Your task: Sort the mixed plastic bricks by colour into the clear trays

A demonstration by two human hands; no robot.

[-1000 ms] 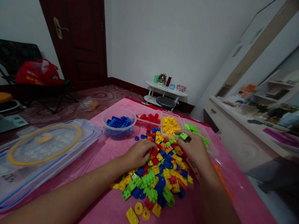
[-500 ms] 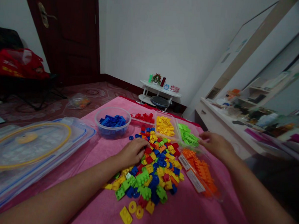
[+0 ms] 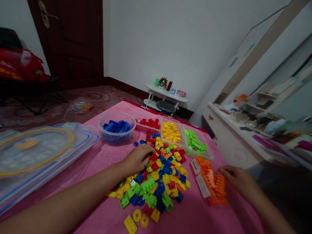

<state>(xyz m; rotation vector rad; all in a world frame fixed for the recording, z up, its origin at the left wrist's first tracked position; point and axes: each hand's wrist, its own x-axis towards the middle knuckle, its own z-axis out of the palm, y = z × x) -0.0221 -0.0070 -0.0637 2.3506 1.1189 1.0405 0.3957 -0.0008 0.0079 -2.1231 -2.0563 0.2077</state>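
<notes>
Bricks [image 3: 161, 168] of mixed colours lie heaped between the hands, so much of the work looks undone. The right hand [image 3: 235, 176] has changed most: a second ago it held up a green brick, then it was beside the green box [image 3: 207, 151], and now it is at the right edge of the orange box [image 3: 202, 186]. Its fingers are half bent and show no brick, which suggests the green one has been let go. I cannot tell whether they grip the box or only touch it. That box seems nudged slightly away from the heaped bricks, with a strip of pink cloth [image 3: 191, 207] beside it. The left hand [image 3: 137, 159] stays put at their left side, loosely curled, its fingertips hidden; I cannot tell whether it holds anything. Beyond stand the bowl [image 3: 111, 140], red box [image 3: 150, 128] and yellow box [image 3: 184, 130].
</notes>
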